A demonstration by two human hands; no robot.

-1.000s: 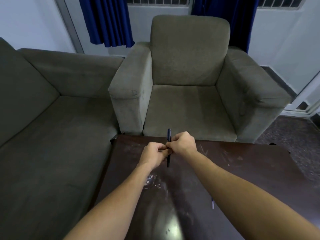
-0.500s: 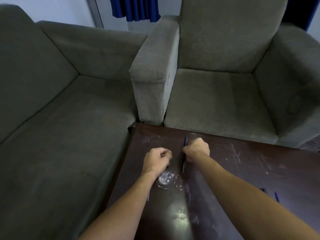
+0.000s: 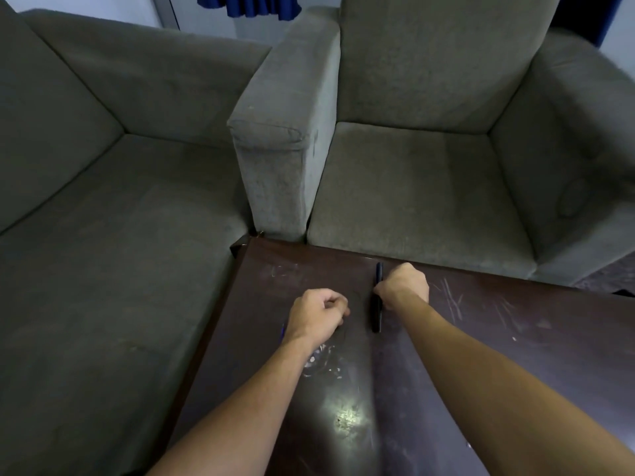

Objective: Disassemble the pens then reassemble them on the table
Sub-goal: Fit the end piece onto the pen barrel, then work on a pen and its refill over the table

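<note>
Over the table (image 3: 515, 331), pen (image 3: 377, 312) upright in right hand (image 3: 405, 286) fingers

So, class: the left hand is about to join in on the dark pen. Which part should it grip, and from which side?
Probably the near end of the dark pen, below the right hand, which covers the middle. The left hand lies to its left, so a pinch from that side suits the narrow barrel.

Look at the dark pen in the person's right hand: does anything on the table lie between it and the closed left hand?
Nothing visible does. The pen is held in the right hand; only bare scratched table separates it from the fisted left hand.
</note>
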